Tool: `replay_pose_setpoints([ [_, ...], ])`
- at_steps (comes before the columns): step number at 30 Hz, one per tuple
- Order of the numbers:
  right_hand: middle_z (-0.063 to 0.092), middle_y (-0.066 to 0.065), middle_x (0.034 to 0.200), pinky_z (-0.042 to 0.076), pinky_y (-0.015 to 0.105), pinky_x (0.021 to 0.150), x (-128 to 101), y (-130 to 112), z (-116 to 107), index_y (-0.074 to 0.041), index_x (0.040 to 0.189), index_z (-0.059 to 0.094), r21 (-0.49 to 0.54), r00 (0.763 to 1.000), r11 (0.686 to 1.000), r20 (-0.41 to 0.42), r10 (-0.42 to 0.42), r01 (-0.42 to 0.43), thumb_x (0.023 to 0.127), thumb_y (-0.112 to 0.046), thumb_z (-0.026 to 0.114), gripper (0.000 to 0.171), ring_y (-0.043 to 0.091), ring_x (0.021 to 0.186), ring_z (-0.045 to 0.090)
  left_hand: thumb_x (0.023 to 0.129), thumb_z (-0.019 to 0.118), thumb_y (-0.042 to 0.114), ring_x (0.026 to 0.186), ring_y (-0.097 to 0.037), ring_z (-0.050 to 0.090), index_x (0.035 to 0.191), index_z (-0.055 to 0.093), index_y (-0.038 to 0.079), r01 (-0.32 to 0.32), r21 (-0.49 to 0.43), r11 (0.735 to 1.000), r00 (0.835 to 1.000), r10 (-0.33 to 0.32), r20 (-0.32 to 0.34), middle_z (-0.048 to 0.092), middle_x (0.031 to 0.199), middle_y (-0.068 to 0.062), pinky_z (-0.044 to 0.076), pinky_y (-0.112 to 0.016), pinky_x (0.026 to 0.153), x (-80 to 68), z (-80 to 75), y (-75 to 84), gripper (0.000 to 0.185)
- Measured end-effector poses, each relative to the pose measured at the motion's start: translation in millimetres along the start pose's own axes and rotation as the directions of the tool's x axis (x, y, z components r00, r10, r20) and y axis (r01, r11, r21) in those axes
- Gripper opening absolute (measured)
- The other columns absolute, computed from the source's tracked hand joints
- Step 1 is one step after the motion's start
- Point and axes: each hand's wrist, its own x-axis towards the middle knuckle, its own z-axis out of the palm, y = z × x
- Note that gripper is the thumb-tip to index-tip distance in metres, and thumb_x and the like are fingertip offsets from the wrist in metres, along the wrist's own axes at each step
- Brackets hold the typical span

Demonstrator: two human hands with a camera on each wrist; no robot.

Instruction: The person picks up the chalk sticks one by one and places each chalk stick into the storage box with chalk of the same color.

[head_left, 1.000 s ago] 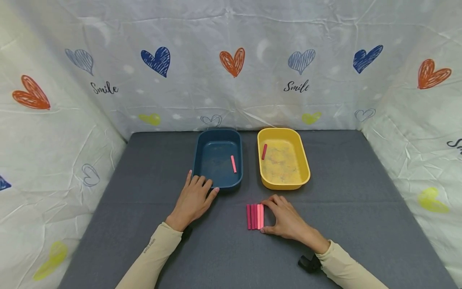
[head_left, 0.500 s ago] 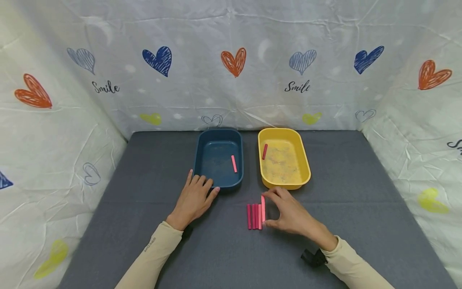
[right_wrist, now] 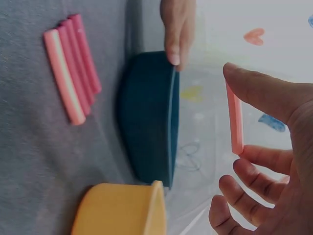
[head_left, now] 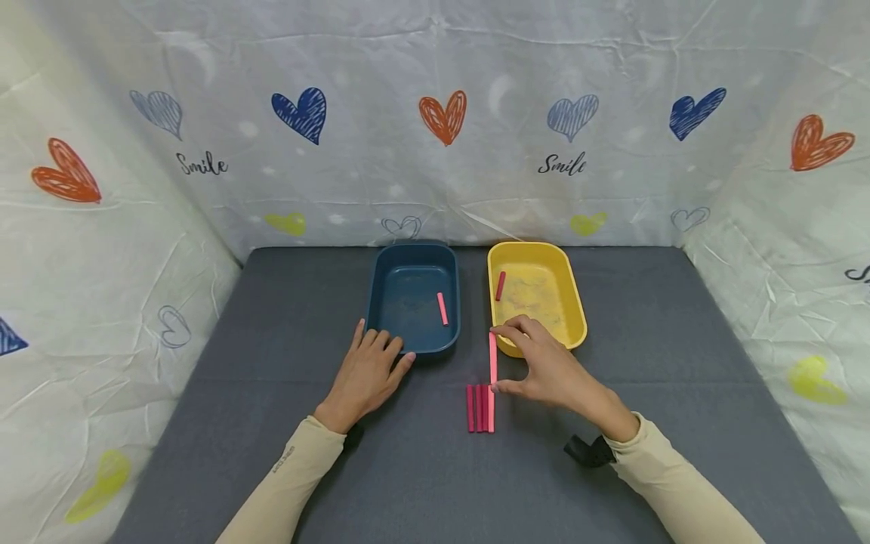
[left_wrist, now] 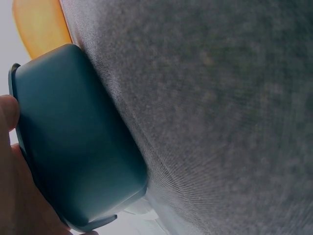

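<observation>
My right hand (head_left: 547, 370) pinches a light pink chalk-like stick (head_left: 493, 355) by its two ends, between thumb and fingers. It holds the stick raised in front of the yellow tray (head_left: 579, 325). Below lies a short row of similar sticks on the cloth: one light pink stick (head_left: 492, 412) and several darker pink sticks (head_left: 479, 408). My left hand (head_left: 363, 378) holds the near left rim of the blue tray (head_left: 371, 291), fingers bent over the edge. A light pink stick (head_left: 442, 308) lies inside the blue tray, and a dark red stick (head_left: 501, 285) inside the yellow one.
Grey cloth (head_left: 285, 302) covers the table. A white curtain (head_left: 503, 45) printed with hearts hangs behind and at both sides. The two trays stand side by side at the back, a narrow gap between them. Smudges mark the yellow tray's floor.
My right hand has taken the rightmost light pink stick from the row, lifted it and moved it forward toward the yellow tray. My left hand stays on the blue tray.
</observation>
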Motion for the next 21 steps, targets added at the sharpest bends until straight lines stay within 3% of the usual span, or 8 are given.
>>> replay_pose_setpoints([
  [21, 0.05, 0.004, 0.132, 0.047, 0.043, 0.104, 53.5, -27.5, -29.6, -0.017, 0.141, 0.051, 0.034, 0.998, 0.998, -0.039, -0.053, 0.055, 0.072, -0.045, 0.086, 0.082, 0.02, 0.122, 0.048, 0.101, 0.048, 0.046, 0.11, -0.033, 0.057, 0.107, 0.065, 0.01, 0.011, 0.012, 1.0, 1.0, -0.011, 0.001, 0.065, 0.108, -0.014, 0.022, -0.061, 0.118, -0.4, -0.7, 1.3, 0.041],
])
